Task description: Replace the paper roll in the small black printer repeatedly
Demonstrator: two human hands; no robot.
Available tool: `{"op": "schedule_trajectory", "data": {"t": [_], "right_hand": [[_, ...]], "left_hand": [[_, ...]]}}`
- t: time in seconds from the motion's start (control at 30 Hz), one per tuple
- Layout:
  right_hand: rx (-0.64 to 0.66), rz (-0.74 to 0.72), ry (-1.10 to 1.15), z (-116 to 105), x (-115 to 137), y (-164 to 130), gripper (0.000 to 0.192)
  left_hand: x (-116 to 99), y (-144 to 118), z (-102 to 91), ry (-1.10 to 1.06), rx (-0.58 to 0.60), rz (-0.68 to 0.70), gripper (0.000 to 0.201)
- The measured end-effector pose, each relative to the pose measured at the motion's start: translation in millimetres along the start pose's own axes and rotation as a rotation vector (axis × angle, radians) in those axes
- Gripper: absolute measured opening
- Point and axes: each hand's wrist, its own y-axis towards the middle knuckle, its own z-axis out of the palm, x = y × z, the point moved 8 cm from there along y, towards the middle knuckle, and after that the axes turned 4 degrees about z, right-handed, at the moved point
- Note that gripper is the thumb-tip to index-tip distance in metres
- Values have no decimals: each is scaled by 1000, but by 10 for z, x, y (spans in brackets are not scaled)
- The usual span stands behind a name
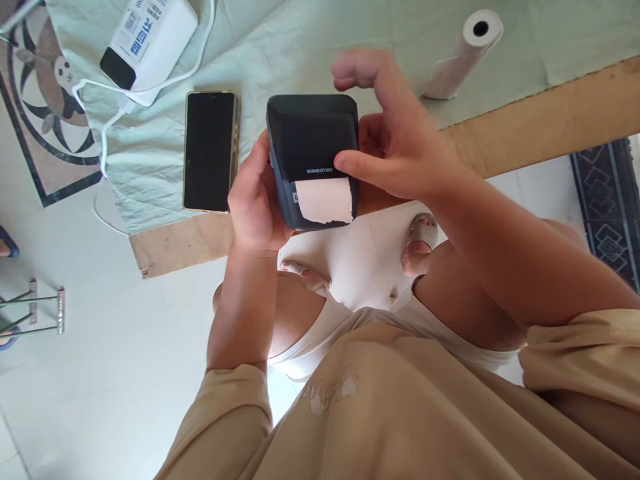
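My left hand (257, 200) grips the left side of a small dark label printer (313, 143) held above the table edge. A strip of white paper (326, 200) sticks out of the printer's slot. My right hand (395, 140) holds the printer's right side, with the thumb pressed on the front just above the paper; the other fingers are curled above the lid.
A phone (210, 151) with a dark screen lies face up on the pale green cloth (300, 47) left of the printer. A white power bank (150, 37) with a white cable (107, 127) sits at the back left. A paper roll (465, 53) lies at the back right. Wooden table edge (550, 113) shows.
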Motion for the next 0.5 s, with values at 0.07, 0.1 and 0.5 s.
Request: {"op": "schedule_trajectory", "data": {"t": [0.07,0.1,0.5], "right_hand": [[-31,-34,-17,-30,68,-12,53],[-27,-52,-41,-30,93,-16,50],[20,-170,-384,-85,339,-5,73]], "left_hand": [[6,-1,-64,39,-80,-9,33],[6,-1,-82,74,-101,-10,33],[-45,36,-58,27,-124,6,33]]}}
